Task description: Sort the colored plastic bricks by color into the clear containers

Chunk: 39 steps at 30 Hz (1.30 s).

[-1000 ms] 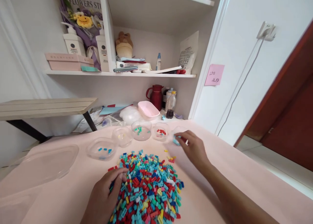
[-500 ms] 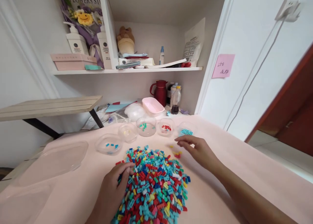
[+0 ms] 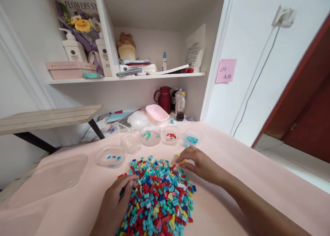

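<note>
A heap of small toy building bricks (image 3: 157, 194) in red, turquoise, blue, yellow, green and white spreads over the pink tabletop. My left hand (image 3: 116, 198) rests against the heap's left side, thumb and forefinger apart, with bricks showing between them; its other fingers are hidden. My right hand (image 3: 202, 162) hovers at the upper right of the heap, fingers bent and apart, beside a few loose yellow bricks (image 3: 176, 155). Some of those bricks lie partly hidden under its fingertips. I see nothing held in either hand.
Clear bowls stand behind the heap: one with blue bricks (image 3: 110, 165), one with pale yellow (image 3: 130, 150), one with green (image 3: 150, 143), one with red (image 3: 170, 141), one with turquoise (image 3: 199, 139). Clear lids (image 3: 62, 174) lie left. Behind are a pink basin (image 3: 157, 115) and red jug (image 3: 165, 100).
My right hand has moved from near the turquoise bowl down and left to the loose yellow bricks. My left hand stays at the heap. The whole view has shifted slightly.
</note>
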### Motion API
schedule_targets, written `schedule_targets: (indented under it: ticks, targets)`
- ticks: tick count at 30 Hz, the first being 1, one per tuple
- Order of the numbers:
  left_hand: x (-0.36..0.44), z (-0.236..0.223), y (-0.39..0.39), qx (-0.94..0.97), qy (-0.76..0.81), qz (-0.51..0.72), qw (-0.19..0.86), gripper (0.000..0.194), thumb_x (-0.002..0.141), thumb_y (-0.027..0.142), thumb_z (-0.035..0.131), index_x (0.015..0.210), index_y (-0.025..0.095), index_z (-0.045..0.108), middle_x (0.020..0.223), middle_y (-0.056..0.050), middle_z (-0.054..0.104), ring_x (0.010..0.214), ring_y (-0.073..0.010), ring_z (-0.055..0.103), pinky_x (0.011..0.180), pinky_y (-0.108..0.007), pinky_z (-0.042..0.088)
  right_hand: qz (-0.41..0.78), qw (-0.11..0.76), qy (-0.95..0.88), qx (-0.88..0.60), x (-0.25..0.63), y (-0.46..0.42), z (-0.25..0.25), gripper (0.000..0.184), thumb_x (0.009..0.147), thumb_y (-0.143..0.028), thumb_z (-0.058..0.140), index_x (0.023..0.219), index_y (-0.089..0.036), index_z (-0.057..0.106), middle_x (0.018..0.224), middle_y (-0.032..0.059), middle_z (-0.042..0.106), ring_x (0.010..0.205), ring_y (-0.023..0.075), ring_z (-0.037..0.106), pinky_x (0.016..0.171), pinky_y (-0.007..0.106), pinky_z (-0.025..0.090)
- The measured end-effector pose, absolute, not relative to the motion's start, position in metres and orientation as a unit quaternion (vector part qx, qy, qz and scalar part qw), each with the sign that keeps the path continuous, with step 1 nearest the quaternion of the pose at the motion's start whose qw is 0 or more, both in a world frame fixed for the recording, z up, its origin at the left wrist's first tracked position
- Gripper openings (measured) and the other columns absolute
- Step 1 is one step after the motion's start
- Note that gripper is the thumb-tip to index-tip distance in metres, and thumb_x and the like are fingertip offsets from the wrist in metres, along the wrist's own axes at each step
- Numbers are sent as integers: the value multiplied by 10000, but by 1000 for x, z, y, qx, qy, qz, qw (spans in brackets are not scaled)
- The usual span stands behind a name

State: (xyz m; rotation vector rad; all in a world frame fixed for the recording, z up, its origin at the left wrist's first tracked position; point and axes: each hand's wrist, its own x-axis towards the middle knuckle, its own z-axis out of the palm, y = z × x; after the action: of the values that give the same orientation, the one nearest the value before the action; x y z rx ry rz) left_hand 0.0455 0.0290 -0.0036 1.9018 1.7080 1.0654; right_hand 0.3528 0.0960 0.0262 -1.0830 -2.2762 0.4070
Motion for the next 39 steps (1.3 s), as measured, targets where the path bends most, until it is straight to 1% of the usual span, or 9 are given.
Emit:
schedule_targets:
  ticks: [6, 15, 19, 23, 26, 31, 34, 36, 39]
  targets:
    - [45, -3, 30, 684, 598, 384, 165, 326, 866, 423, 476, 1010, 254, 714, 855, -15, 743, 816, -177, 696, 763, -270, 549, 145, 241, -873, -398, 350, 96, 18, 190, 766, -161, 641, 893, -265, 735, 946, 25, 713, 903, 209, 601, 822, 333, 461]
    - [42, -6, 33, 691, 594, 384, 147, 336, 859, 430, 480, 1014, 248, 716, 866, -19, 745, 818, -182, 696, 758, -275, 555, 159, 253, -851, -432, 347, 94, 18, 174, 702, -114, 652, 808, -245, 692, 854, 16, 683, 862, 198, 590, 745, 295, 469]
    - [42, -8, 33, 691, 595, 380, 157, 326, 863, 424, 478, 1013, 257, 714, 875, -15, 740, 834, -176, 693, 768, -267, 549, 192, 287, -828, -442, 342, 87, 26, 131, 768, -165, 596, 833, -243, 679, 868, 17, 671, 785, 171, 594, 688, 275, 471]
    - [43, -7, 32, 690, 590, 391, 153, 315, 864, 414, 479, 994, 260, 722, 875, -17, 740, 817, -170, 694, 752, -253, 550, 199, 347, -785, -473, 344, 86, 29, 172, 852, -271, 509, 897, -244, 673, 620, -19, 598, 543, 136, 523, 514, 244, 420]
    - [44, -5, 31, 691, 586, 394, 151, 308, 864, 395, 479, 976, 254, 728, 864, -25, 742, 804, -169, 694, 753, -250, 549, 193, 422, -724, -511, 355, 96, 28, 231, 868, -374, 490, 951, -239, 658, 538, -39, 539, 467, 130, 512, 472, 244, 421]
    - [44, -5, 30, 688, 592, 391, 156, 316, 869, 396, 467, 988, 253, 722, 858, -29, 739, 827, -175, 690, 765, -260, 546, 146, 541, -606, -565, 385, 121, 26, 302, 822, -449, 551, 989, -223, 661, 654, 11, 646, 594, 179, 634, 542, 274, 488]
    - [43, -6, 30, 686, 596, 383, 166, 326, 873, 416, 462, 1010, 257, 712, 885, -24, 737, 839, -174, 689, 783, -268, 543, 141, 572, -572, -570, 400, 132, 24, 358, 811, -442, 562, 1069, -210, 649, 821, 48, 689, 656, 189, 665, 582, 293, 510]
    - [43, -8, 31, 685, 599, 380, 168, 332, 872, 427, 461, 1012, 257, 710, 876, -19, 738, 835, -173, 690, 782, -266, 543, 147, 589, -556, -567, 405, 136, 24, 413, 812, -425, 557, 1164, -215, 609, 961, 68, 677, 698, 189, 676, 589, 295, 513]
    - [42, -10, 33, 686, 597, 382, 163, 343, 863, 442, 468, 1014, 251, 710, 856, -15, 741, 825, -174, 694, 770, -260, 546, 166, 602, -542, -563, 405, 135, 25, 403, 819, -396, 546, 1180, -224, 598, 996, 62, 655, 723, 179, 673, 599, 287, 506]
